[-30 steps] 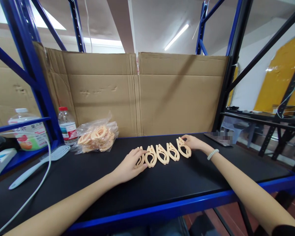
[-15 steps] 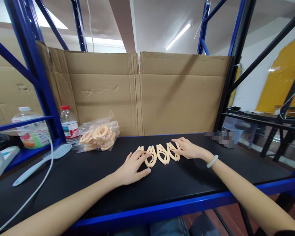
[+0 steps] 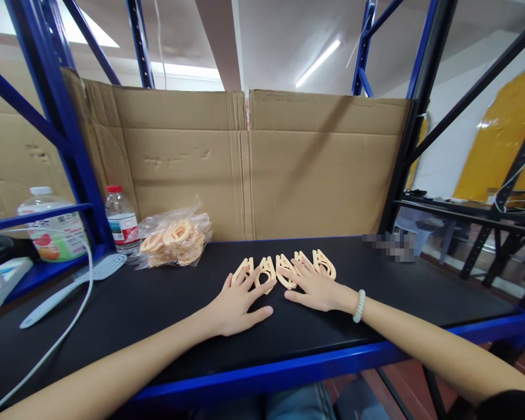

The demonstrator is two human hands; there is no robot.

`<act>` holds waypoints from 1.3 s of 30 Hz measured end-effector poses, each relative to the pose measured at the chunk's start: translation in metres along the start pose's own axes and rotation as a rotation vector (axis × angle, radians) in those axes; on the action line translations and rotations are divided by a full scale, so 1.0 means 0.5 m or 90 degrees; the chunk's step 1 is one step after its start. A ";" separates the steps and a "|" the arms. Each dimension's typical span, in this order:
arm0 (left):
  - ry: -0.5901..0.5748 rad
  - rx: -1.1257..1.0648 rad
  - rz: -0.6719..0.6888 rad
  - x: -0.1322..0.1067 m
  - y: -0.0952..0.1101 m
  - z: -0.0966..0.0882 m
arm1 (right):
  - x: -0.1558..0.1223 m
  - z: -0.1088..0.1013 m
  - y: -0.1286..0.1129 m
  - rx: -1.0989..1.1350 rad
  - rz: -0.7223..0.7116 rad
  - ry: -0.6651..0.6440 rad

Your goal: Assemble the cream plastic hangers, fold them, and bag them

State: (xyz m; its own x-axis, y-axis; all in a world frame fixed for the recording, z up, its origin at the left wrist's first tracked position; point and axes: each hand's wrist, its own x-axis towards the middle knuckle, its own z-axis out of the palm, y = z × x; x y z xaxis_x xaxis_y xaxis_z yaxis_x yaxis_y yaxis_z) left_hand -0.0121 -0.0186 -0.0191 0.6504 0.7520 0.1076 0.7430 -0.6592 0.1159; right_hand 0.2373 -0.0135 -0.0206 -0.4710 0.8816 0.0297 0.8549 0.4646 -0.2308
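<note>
Several beige oval plastic pieces, which look like folded travel hangers, lie in a row on the black tabletop. Each has two narrow tips pointing away from me and a rounded loop nearer me. My left hand lies flat with fingers spread, its fingertips over the two leftmost pieces. Over the pieces right of the middle rests my right hand, also flat with fingers apart and partly covering them. The rightmost hanger shows mostly uncovered beyond that hand. Neither hand grips anything.
Back left, a clear plastic bag holds more beige pieces. Beside it stand a red-capped bottle and a pale blue brush. A white cable crosses the left side. Cardboard panels wall the back; a blurred item is at right.
My right hand has moved left and nearer me, from the row's right end onto its middle, uncovering the rightmost piece. The row has shifted slightly left. My left hand has barely moved.
</note>
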 end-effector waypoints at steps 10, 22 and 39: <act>-0.008 0.011 -0.028 0.028 -0.018 0.005 | 0.028 0.001 0.000 0.001 0.001 0.018; -0.002 0.023 -0.065 0.084 -0.036 0.007 | 0.066 0.001 0.019 -0.009 0.033 0.035; 0.058 0.060 -0.030 0.176 -0.077 0.020 | 0.141 0.001 0.070 -0.027 0.027 0.043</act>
State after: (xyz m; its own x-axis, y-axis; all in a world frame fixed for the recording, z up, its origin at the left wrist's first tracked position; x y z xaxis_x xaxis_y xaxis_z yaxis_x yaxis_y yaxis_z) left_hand 0.0178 0.0730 -0.0240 0.6004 0.7757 0.1944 0.7868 -0.6165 0.0302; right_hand 0.2342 0.0648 -0.0269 -0.4201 0.9034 0.0865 0.8826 0.4289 -0.1925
